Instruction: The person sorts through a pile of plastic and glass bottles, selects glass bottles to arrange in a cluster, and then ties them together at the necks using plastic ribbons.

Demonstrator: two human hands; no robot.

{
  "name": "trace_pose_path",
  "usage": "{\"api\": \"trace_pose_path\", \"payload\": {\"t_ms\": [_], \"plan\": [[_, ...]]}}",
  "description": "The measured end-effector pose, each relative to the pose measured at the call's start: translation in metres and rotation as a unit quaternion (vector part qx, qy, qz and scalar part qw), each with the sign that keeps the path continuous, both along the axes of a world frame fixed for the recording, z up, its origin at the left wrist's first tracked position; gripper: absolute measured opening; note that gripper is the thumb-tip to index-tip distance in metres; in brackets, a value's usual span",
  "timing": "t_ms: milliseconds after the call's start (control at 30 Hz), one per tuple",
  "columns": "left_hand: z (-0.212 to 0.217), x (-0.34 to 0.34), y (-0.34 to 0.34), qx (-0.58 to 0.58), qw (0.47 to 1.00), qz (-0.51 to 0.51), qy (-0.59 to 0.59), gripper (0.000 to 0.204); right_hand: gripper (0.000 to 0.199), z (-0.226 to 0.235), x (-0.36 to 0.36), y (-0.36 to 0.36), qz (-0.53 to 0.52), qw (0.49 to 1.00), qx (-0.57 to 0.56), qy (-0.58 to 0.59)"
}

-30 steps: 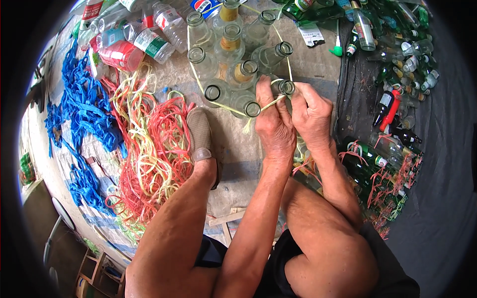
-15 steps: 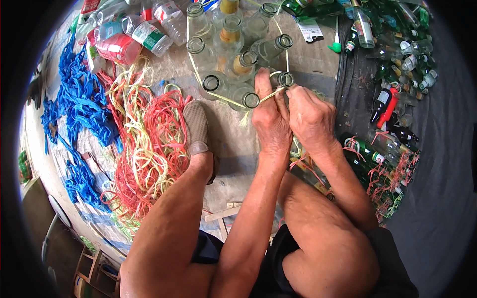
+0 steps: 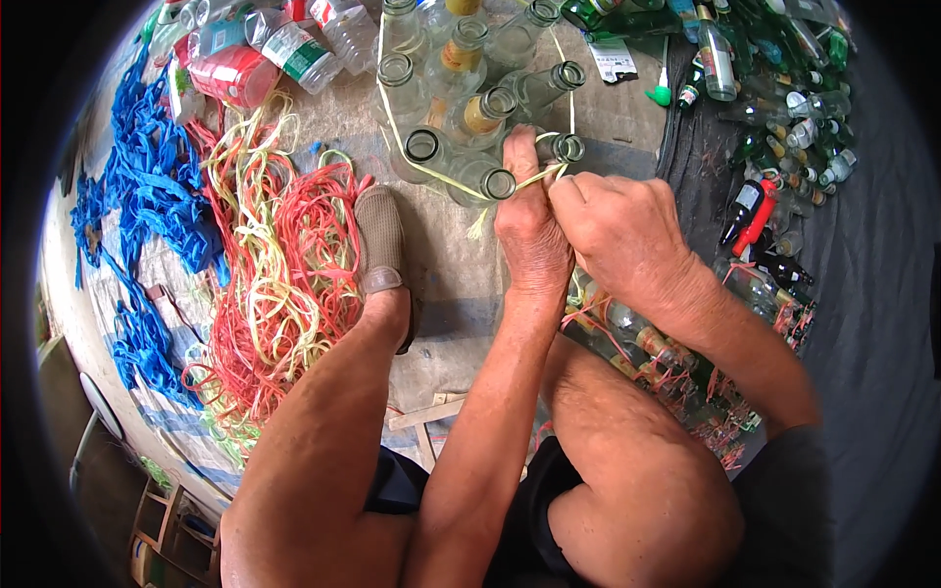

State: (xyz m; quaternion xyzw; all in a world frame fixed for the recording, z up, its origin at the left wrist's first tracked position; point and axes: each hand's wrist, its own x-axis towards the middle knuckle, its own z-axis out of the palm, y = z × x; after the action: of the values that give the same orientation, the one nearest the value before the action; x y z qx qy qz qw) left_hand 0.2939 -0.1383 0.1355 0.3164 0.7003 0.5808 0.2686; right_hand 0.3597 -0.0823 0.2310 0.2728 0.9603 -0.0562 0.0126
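In front of me stands a cluster of clear glass bottles (image 3: 479, 118), necks up, some with gold labels. A pale yellow plastic cord (image 3: 446, 179) runs around the group, with a frayed end hanging at the near side. My left hand (image 3: 532, 220) is at the cluster's near right, fingers pressed against the cord beside a bottle mouth. Its fingertips are partly hidden among the bottles. My right hand (image 3: 622, 216) is closed in a fist right of it, gripping the cord near the rightmost bottle (image 3: 567, 148).
Red and yellow cord (image 3: 284, 265) lies heaped left of my shoe (image 3: 380, 240), with blue strips (image 3: 162, 196) beyond. Plastic bottles (image 3: 294, 54) lie at the far left. Many green and clear glass bottles (image 3: 718, 59) cover the right side. A wooden piece (image 3: 426, 412) lies between my legs.
My right hand has turned, its elbow swinging outward to the right, and is now in a tighter fist. My left hand stays by the bottles. The whole view has shifted slightly.
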Motion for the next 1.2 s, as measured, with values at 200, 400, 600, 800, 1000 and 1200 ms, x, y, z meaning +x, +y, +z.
{"api": "trace_pose_path", "payload": {"t_ms": [200,400,600,800,1000,1200], "plan": [[0.004,0.002,0.002,0.003,0.999,0.014,0.04,0.036,0.016,0.01,-0.021,0.025,0.145,0.986,0.058,-0.054],[-0.023,0.003,-0.006,-0.018,1.0,-0.007,0.021,0.022,0.009,0.012,-0.041,0.054,0.23,0.972,0.021,-0.04],[-0.007,0.0,-0.002,-0.063,0.996,-0.023,0.052,0.02,0.006,0.018,-0.05,0.081,0.192,0.976,-0.091,-0.045],[-0.003,-0.003,0.003,-0.021,0.995,-0.012,0.098,0.033,0.018,0.013,-0.057,0.099,0.17,0.973,-0.154,-0.024],[-0.004,-0.002,0.005,-0.011,0.994,0.004,0.108,0.043,0.02,0.016,-0.053,0.106,0.141,0.98,-0.134,-0.046],[-0.004,-0.003,0.006,-0.009,0.996,0.001,0.093,0.043,0.019,0.013,-0.046,0.112,0.141,0.983,-0.114,-0.012]]}}
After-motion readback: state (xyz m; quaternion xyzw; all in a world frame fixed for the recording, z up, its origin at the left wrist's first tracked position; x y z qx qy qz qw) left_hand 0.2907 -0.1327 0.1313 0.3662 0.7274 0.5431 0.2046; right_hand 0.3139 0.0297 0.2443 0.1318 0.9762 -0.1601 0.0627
